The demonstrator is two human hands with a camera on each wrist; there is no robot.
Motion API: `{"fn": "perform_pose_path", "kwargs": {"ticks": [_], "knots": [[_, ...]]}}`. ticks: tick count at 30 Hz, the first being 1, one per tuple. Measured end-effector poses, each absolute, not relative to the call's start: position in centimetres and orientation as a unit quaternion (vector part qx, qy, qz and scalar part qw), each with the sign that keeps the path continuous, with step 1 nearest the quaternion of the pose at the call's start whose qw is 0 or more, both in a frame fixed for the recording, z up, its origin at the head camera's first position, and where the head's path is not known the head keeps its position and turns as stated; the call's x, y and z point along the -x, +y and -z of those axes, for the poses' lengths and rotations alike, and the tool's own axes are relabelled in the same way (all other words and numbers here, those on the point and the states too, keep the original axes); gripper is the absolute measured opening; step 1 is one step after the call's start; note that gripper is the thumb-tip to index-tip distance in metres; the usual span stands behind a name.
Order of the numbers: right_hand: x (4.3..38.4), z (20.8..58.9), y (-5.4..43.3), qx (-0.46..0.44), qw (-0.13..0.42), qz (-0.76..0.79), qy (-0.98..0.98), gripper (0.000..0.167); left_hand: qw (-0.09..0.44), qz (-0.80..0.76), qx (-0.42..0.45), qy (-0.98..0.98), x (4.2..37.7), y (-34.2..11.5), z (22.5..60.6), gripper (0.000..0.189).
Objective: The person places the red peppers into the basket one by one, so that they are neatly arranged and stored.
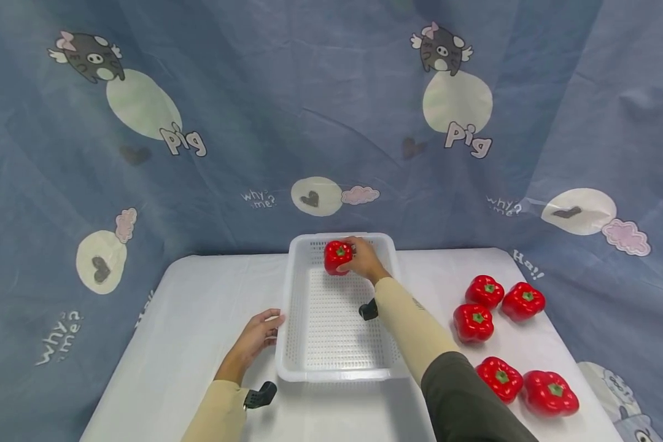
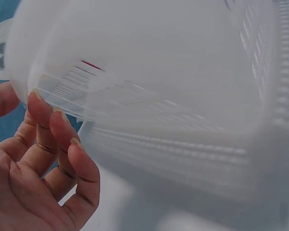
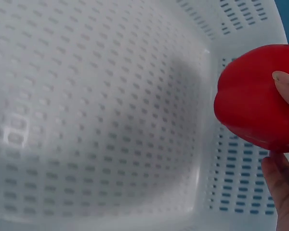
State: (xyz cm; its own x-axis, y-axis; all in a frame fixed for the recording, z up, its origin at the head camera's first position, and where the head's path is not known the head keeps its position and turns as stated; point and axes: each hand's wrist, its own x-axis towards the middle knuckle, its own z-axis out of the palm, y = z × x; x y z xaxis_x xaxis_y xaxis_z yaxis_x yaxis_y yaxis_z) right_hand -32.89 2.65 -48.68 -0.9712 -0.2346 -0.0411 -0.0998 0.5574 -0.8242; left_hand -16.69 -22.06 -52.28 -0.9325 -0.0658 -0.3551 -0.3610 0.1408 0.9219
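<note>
Far on the left, we saw a blue cloth (image 1: 22,258) with funny pictures on it, hanging behind the white table (image 1: 199,307). Next came the left hand (image 1: 254,337), with a black wrist camera (image 1: 261,396) below it. Its thumb and bent fingers lightly held the left rim of the white basket (image 1: 290,307). The basket was full of little holes, and its long sides ran away from us, toward the cloth. The red pepper (image 1: 337,260) was up over the far end of the basket, a bit left of the right hand (image 1: 368,259). That hand grasped the pepper, with the thumb on the near side. The green stem pointed up at the head camera, so the line from stem to bottom went more or less up and down. The pepper was so chunky that we could not pick out one long side. We also could not tell whether it touched the basket. The right arm's sleeve (image 1: 409,325) lay across our view and hid part of the basket's right side. Past it, five more red peppers (image 1: 473,323) sat on the table, three farther back and two nearer, all with green stems up. The dark part of the sleeve came just beside the nearer two.
</note>
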Motion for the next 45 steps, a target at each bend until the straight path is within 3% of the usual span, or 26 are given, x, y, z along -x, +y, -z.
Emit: {"fn": "perform_pose_path", "kwargs": {"ticks": [23, 45], "knots": [[32.7, 51.7, -1.0, 0.051, 0.081, 0.480, 0.872, 0.073, 0.113, -0.655, 0.142, 0.733, 16.9, -21.9, 52.7, 0.031], [33.2, 52.0, -3.1, 0.064, 0.087, 0.468, 0.877, 0.073, 0.108, -0.653, 0.140, 0.736, 16.5, -22.5, 52.6, 0.033]]}}
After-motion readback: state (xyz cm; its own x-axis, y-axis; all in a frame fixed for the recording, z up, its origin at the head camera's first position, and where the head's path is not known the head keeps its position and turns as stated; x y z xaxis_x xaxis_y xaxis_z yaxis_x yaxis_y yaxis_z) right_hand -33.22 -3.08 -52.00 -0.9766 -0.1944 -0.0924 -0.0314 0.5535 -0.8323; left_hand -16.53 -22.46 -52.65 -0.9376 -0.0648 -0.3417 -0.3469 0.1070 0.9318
